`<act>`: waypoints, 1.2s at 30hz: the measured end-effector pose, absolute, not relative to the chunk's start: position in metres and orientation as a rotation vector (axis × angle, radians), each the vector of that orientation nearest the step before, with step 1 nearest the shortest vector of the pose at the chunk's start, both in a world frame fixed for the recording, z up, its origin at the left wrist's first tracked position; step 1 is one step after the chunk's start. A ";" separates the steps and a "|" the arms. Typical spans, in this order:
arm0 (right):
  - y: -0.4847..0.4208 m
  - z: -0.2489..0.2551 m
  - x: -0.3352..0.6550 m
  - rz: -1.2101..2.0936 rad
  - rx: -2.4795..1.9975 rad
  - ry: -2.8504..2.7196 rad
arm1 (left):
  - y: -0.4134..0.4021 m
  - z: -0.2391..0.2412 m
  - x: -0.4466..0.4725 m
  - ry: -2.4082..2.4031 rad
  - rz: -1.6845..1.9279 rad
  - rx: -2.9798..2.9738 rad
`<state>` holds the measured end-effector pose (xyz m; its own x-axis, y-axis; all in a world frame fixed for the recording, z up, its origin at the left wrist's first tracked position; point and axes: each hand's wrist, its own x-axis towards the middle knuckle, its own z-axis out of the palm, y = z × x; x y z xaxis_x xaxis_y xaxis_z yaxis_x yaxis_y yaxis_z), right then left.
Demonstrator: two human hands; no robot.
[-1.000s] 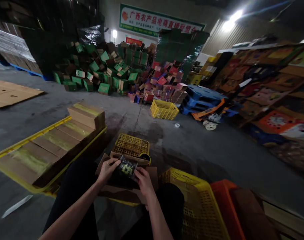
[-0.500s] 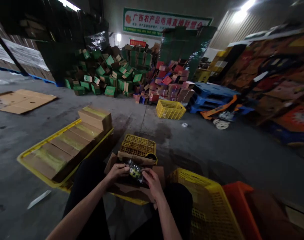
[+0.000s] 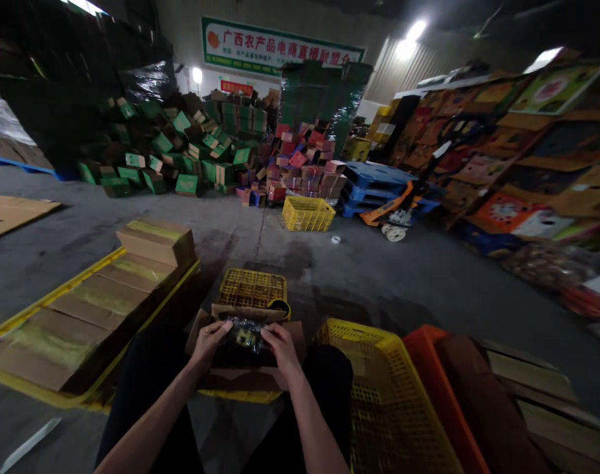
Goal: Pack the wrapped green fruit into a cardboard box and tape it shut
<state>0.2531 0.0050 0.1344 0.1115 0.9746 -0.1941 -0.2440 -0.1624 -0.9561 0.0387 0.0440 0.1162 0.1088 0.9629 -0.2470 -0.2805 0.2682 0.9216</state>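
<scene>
Both my hands grip a small dark plastic-wrapped packet (image 3: 245,334) with yellow print, held over an open cardboard box (image 3: 250,378) between my knees. My left hand (image 3: 208,342) pinches the packet's left end. Its right end is held by my right hand (image 3: 280,349), fingers curled. The box rests on an upturned yellow crate (image 3: 253,288).
A yellow pallet with flat brown cartons (image 3: 87,309) lies to my left. A yellow crate (image 3: 379,395) and an orange crate (image 3: 443,401) stand at my right. Farther off are another yellow crate (image 3: 307,214), blue pallets (image 3: 374,181), a pallet jack (image 3: 393,227) and heaps of green and red boxes.
The view has swung slightly; my hands stay on the packet over the box, with the packet turned a little flatter between them.
</scene>
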 end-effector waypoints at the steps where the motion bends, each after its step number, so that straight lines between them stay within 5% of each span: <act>1: 0.005 0.135 0.253 1.346 -1.215 -0.824 | 0.045 0.116 0.041 1.048 1.113 0.793; 15: 0.007 0.131 0.257 1.406 -1.117 -0.620 | 0.037 0.108 0.039 0.720 0.797 0.810; 36: 0.009 0.135 0.255 1.305 -1.129 -0.745 | 0.042 0.114 0.042 0.746 1.028 0.943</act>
<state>0.2555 0.0088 0.1351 0.1664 0.9720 -0.1661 -0.3513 -0.0990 -0.9310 0.0421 0.0424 0.1140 0.3478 0.9342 -0.0795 -0.3654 0.2132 0.9061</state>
